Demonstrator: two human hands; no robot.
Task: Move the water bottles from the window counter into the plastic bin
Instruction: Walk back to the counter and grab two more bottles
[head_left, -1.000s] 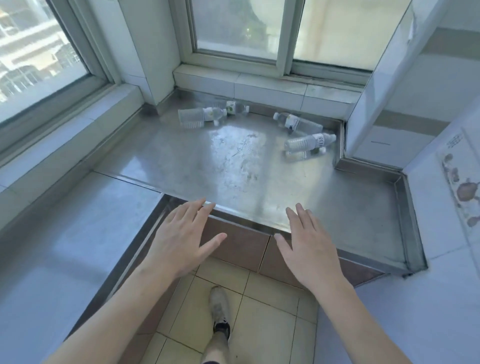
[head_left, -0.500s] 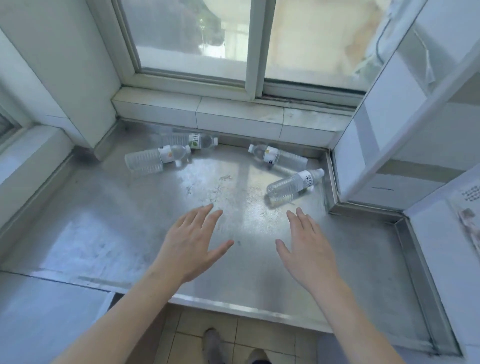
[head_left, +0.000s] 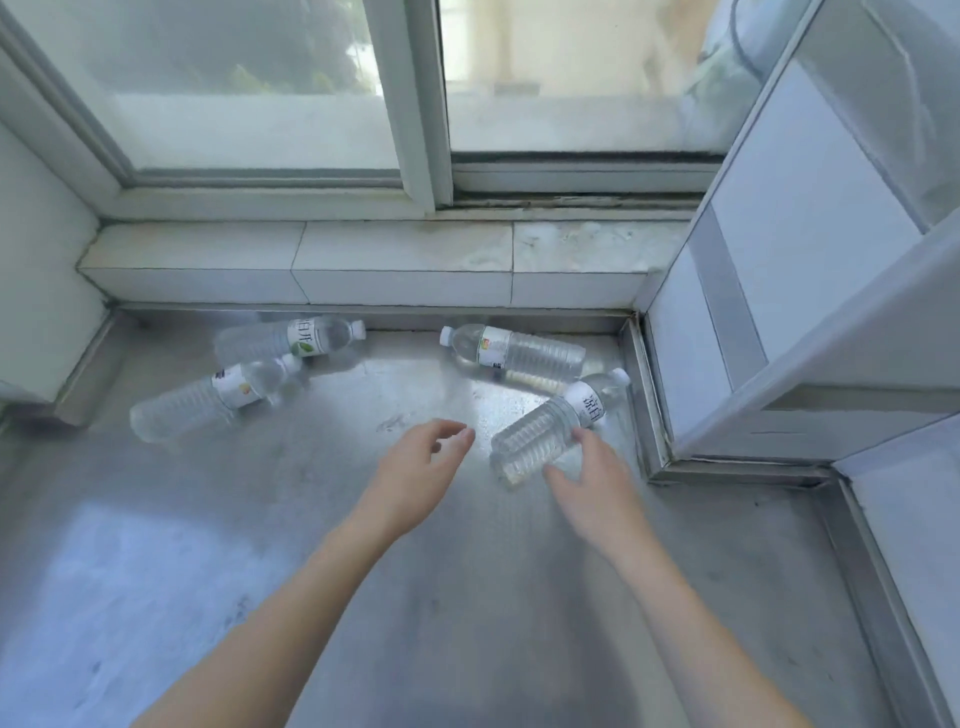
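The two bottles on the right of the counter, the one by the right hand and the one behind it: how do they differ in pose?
The near bottle lies diagonally, cap toward the right rim; the far bottle lies nearly along the back ledge, cap pointing left. The right hand reaches the near bottle's lower end, no grip closed yet; nothing touches the far bottle. Both are clear, white-labelled, lying flat on the steel counter.

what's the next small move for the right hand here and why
Probably close the right hand around the nearest bottle. Its fingers already touch the ribbed body but are not yet wrapped round it. The bottle lies on its side on the steel counter, so it could roll. The left hand hovers beside it, holding nothing.
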